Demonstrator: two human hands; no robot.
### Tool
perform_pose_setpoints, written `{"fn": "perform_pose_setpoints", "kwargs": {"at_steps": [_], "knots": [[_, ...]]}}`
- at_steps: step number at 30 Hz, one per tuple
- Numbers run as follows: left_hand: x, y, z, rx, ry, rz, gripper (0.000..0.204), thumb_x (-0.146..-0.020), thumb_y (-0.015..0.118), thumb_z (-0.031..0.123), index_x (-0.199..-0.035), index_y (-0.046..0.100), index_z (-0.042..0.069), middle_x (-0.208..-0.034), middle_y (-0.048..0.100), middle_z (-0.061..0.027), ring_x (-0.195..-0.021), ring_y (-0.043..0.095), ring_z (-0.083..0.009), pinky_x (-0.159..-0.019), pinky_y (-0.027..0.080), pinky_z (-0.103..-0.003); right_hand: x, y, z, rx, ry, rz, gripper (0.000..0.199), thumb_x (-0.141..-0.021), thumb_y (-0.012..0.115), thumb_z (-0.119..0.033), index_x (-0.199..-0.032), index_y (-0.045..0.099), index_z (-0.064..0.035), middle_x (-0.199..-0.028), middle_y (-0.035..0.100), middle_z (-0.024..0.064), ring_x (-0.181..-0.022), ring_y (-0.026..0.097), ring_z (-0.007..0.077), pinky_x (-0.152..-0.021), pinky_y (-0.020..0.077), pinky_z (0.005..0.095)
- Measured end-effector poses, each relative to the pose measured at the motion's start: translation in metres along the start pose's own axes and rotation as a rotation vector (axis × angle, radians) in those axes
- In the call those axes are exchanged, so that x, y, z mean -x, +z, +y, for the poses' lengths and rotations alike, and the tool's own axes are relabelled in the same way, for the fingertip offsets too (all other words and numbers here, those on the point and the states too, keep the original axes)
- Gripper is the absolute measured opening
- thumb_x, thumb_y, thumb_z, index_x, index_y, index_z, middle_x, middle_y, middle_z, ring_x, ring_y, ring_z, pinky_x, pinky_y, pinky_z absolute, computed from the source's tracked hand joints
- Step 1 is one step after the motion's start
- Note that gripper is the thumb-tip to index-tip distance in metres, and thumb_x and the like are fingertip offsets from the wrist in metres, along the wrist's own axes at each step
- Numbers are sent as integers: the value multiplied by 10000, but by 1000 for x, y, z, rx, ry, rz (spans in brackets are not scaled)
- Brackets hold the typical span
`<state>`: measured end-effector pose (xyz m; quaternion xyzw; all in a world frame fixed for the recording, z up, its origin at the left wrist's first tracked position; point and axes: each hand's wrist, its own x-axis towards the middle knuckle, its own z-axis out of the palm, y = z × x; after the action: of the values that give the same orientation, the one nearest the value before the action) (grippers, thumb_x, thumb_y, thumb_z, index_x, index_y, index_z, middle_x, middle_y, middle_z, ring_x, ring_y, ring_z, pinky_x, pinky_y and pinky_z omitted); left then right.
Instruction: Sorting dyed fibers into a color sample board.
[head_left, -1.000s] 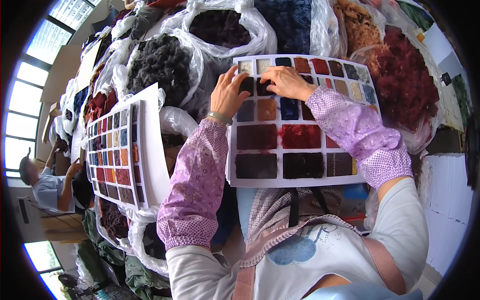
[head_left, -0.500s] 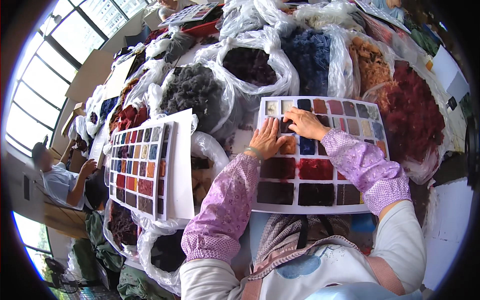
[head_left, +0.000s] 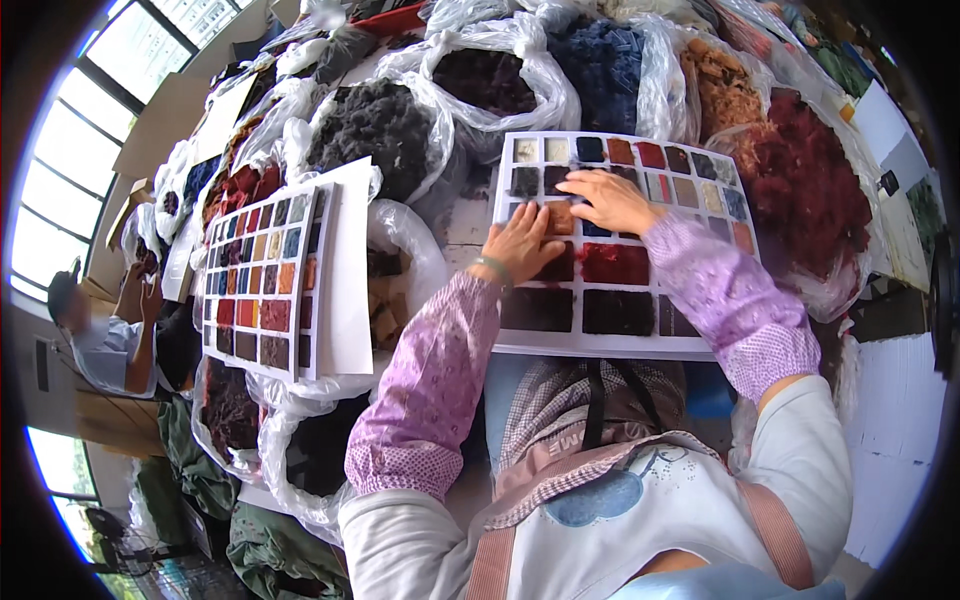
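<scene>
A white sample board [head_left: 590,343] with rows of coloured fibre swatches lies in front of me, its near edge by my lap. My left hand [head_left: 520,245] rests flat on its left part, fingers slightly spread, beside an orange swatch [head_left: 559,217]. Over the second and third rows is my right hand [head_left: 612,203], palm down, thumb and forefinger apart, fingertips at a dark swatch. Part of the swatches is hidden under both hands. A red swatch [head_left: 614,265] shows between my forearms. I see nothing held in either hand.
To the left stand tilted swatch boards [head_left: 255,280] and a blank white sheet [head_left: 348,270]. Clear plastic bags of loose fibre surround me: grey [head_left: 370,140], blue [head_left: 597,75], orange [head_left: 717,90], dark red [head_left: 815,190]. At far left a person [head_left: 115,335] works.
My view has tipped downward, so everything sits higher in the picture. On the board, my left hand has slid a little toward me, and my right hand has shifted slightly nearer too.
</scene>
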<state>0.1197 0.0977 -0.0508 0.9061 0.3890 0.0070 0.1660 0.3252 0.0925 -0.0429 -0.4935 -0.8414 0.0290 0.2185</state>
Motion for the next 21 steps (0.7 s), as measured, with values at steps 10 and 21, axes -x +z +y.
{"fn": "perform_pose_setpoints", "kwargs": {"at_steps": [10,21], "knots": [[188,66,9,850,-192,331,653,-791,549,362,-1320,255,116,-1335,297,-143,-1226,297,-292,-991,273,-359,168,-46,-79,-58,476,46,421,-762,535,-99,-1176,467,-61,-1255,407,148,-1177,349,315,-975,261,398],[139,81,41,630,-280,820,541,-755,589,278,-1238,413,108,-1269,367,-201,-1182,347,-342,-967,295,-378,173,-46,-92,-10,541,94,373,-806,470,-89,-1175,463,-38,-1246,413,170,-1168,374,313,-956,296,380]]}}
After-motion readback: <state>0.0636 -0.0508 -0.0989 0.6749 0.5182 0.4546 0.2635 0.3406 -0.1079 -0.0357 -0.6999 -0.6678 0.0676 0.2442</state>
